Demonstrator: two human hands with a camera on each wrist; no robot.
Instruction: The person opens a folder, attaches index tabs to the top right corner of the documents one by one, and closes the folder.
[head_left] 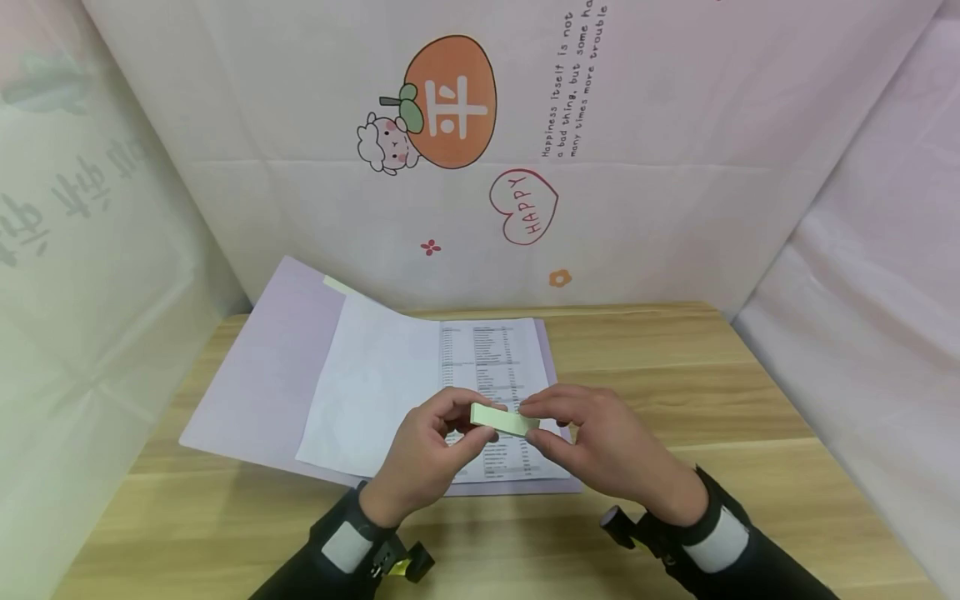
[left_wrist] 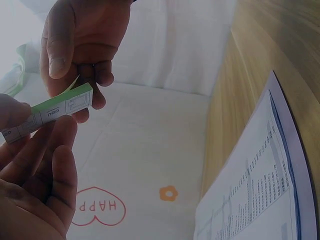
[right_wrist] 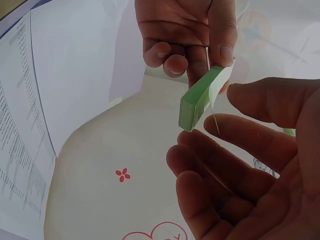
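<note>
A green pad (head_left: pixel 504 420) is pinched at one end by the fingers (head_left: pixel 471 448) of the left hand (head_left: pixel 427 454), above a spread folder (head_left: pixel 258 379) on the bench (head_left: pixel 660 375). A thin sheet (right_wrist: pixel 216 92) is lifted from it. Near the other end, the right hand (head_left: pixel 611 446) is held, thumb and fingers parted; whether the sheet is touched cannot be told.

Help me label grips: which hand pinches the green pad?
The left hand: its thumb and fingers pinch one end of the green pad. The right hand is by the other end, its thumb and fingertips apart.
</note>
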